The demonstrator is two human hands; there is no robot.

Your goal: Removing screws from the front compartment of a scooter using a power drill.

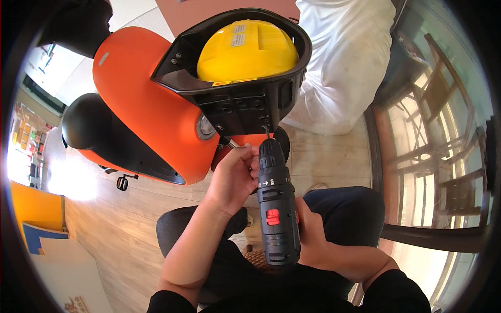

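Note:
My right hand (pixel 308 235) grips a black cordless drill (pixel 279 219) with a red switch. Its bit points up at the underside of a black plastic box (pixel 235 109), near a screw at its lower right. Inside the box rests a yellow hard hat (pixel 245 52). My left hand (pixel 235 177) has its fingers curled beside the drill's chuck, under the box and near a metal tube (pixel 229 142); what they hold is hidden. The box is on an orange scooter-like vehicle (pixel 141 104) with a black seat (pixel 81 120) and a pedal (pixel 122 182).
A person in white clothing (pixel 339 68) is just beyond the box. A glass pane (pixel 428 156) with a dark frame borders the right side. Yellow and blue panels (pixel 36 203) lean at the lower left above wood flooring (pixel 104 229). My bent knees are below my hands.

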